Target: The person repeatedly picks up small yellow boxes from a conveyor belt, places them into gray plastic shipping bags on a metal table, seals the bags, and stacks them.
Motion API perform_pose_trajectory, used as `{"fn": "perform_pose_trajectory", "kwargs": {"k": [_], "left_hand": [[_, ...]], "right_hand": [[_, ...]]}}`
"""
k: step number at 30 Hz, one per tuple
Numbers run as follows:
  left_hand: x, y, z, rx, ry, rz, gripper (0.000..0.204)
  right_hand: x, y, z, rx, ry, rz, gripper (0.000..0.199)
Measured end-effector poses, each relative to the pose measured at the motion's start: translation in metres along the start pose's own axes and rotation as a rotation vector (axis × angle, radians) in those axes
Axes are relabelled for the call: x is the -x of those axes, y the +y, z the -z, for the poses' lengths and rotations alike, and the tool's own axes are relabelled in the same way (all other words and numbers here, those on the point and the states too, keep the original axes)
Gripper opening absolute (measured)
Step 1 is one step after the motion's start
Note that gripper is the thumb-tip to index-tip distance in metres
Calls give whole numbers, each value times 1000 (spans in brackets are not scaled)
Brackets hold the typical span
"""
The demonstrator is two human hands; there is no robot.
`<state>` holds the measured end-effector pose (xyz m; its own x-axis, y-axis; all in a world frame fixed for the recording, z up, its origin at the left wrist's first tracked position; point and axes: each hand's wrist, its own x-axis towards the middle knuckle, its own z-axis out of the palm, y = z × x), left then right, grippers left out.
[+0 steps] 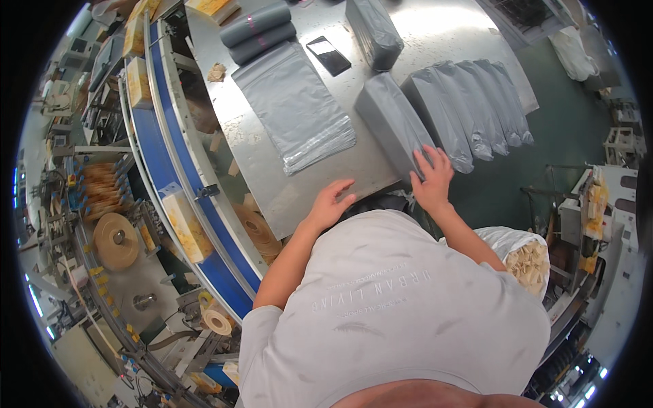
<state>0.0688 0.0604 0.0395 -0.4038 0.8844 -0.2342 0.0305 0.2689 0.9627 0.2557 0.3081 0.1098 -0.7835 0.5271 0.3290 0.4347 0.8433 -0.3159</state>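
I have the right hand [433, 178] at the near end of a grey-wrapped bundle [391, 122], right of centre in the upper half of the frame. Its fingers are spread over the wrap rather than closed round it, so I read the contact as steadying more than lifting; whether the palm presses too, I cannot tell. The left hand [332, 202] is empty, fingers loosely curved and thumb apart, by the near edge of the bench [272, 197] at the centre of the frame. It touches no bundle.

Just to the right of my bundle, a row of similar grey bundles [469, 112] stands side by side, near ends toward me. Set that tightly, they probably prop one another up and take little room. One more upright bundle [374, 34] stands beyond, at the top of the frame.

Left of these, a stack of flat grey bags [296, 105] lies with its shiny end toward me, which I judge keeps that edge within easy reach of the left hand. Dark grey rolls [262, 27] sit at its far end, and a phone [329, 56] lies beside it, apart from both hands.

Along the left of the frame, the blue conveyor [228, 285] carries yellow-and-white blocks [187, 228], close enough, I think, to serve this bench.
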Motion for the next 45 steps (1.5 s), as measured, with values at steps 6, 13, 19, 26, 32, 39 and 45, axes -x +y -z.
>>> {"fn": "perform_pose_trajectory", "kwargs": {"k": [6, 13, 19, 26, 32, 39, 45], "left_hand": [[9, -15, 1, 22, -32, 71, 34], [25, 4, 29, -144, 18, 58, 30], [96, -65, 48, -45, 232, 82, 28], [215, -126, 108, -503, 1059, 72, 19], [394, -183, 203, -791, 1273, 1115, 74], [396, -204, 228, -612, 1073, 1303, 71], [346, -136, 322, -670, 1431, 656, 79]], "right_hand": [[-8, -48, -29, -262, -438, -36, 75], [-33, 58, -120, -102, -476, -592, 96], [-52, 63, -113, 14, -475, -583, 100], [-28, -16, -141, 143, -569, -289, 72], [-17, -3, -159, 178, -518, -156, 70], [-38, -10, -158, 171, -596, -247, 68], [-50, -4, -159, -44, -625, -310, 83]]}}
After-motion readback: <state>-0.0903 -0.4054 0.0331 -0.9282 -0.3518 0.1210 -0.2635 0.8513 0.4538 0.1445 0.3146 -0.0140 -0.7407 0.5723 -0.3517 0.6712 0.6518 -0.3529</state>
